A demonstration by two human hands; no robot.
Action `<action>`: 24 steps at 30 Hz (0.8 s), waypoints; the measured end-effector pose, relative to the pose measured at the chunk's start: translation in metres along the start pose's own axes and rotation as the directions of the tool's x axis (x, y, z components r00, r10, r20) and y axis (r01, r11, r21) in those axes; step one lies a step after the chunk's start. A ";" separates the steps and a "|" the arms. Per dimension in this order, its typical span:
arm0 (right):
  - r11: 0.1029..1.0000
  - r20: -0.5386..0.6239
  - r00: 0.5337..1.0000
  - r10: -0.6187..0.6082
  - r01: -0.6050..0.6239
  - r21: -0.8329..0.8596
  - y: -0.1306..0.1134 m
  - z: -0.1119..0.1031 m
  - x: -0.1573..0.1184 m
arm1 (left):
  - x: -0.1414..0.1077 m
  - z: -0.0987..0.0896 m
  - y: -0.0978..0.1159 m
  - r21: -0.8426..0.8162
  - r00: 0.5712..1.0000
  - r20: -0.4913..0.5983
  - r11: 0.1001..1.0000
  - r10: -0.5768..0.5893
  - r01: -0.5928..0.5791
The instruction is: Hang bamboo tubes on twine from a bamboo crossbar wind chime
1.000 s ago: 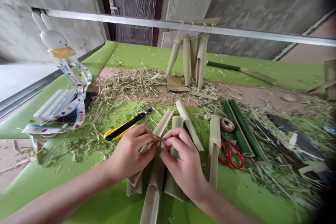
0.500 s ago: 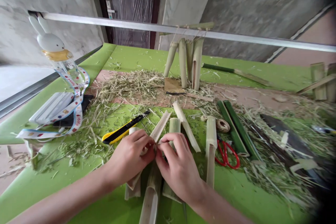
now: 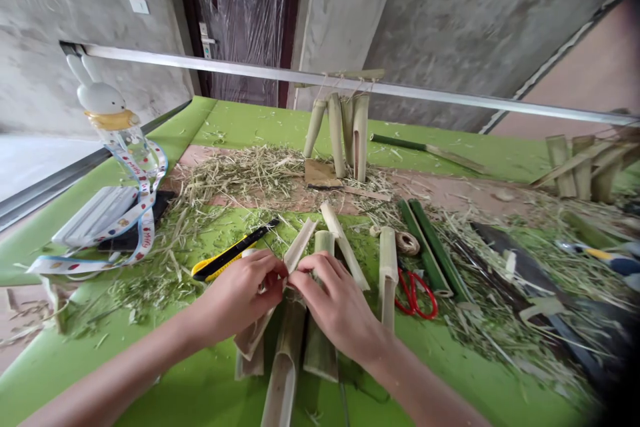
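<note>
Above several cut bamboo pieces, my left hand [image 3: 247, 285] and my right hand [image 3: 335, 297] meet fingertip to fingertip. Both are closed in a pinch; whatever lies between the fingers is too small to make out. Below them a hollowed bamboo tube [image 3: 284, 367] points toward me. A split bamboo strip [image 3: 300, 245] reaches up from behind the fingertips, and another strip [image 3: 345, 247] leans just right of it. Close to my left hand lies a yellow and black utility knife [image 3: 235, 250]. Right of my right hand are a notched bamboo tube [image 3: 388, 273] and red-handled scissors [image 3: 417, 295].
A roll of twine [image 3: 407, 243] and green bamboo halves [image 3: 433, 250] lie to the right, near a dark blade [image 3: 520, 260]. Bamboo tubes [image 3: 336, 137] hang from a metal bar [image 3: 250, 71]. Shavings [image 3: 250, 173] cover the green mat. A rabbit-headed bottle [image 3: 103, 103] stands left.
The view has shifted slightly, so the bench things appear a little lower and farther left. Both hands keep their fingertips together over the bamboo, with only small finger movement.
</note>
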State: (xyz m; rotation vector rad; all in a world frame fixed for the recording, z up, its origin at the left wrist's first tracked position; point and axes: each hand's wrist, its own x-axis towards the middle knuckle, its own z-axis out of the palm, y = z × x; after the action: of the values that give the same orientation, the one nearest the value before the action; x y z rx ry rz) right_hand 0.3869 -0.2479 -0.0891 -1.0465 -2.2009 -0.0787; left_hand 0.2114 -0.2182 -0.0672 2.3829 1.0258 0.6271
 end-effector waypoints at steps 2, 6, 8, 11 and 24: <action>0.999 0.002 1.000 0.016 -0.016 0.027 0.001 0.001 0.000 | 0.000 -0.001 -0.001 0.006 1.000 0.004 1.000 0.011 -0.011; 0.996 -0.004 1.000 0.006 -0.006 0.092 0.004 0.002 0.001 | 0.000 0.000 -0.002 -0.001 1.000 0.013 1.000 0.014 -0.014; 0.991 0.013 1.000 -0.003 0.001 0.133 0.006 0.002 0.001 | 0.000 0.001 -0.003 0.013 0.999 0.030 1.000 0.011 -0.012; 0.990 0.071 0.997 -0.001 -0.009 0.138 0.007 0.005 0.001 | 0.000 0.005 -0.006 0.097 0.998 0.053 0.995 0.020 -0.025; 0.984 -0.073 0.993 -0.097 0.085 -0.155 0.027 0.013 -0.008 | 0.022 0.009 0.023 0.707 0.931 0.198 0.613 0.307 -0.353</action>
State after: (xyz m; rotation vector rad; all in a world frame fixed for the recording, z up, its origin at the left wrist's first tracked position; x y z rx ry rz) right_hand 0.4024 -0.2303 -0.1097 -1.0054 -2.1956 -0.3284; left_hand 0.2423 -0.2174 -0.0559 3.3451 0.9194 0.2623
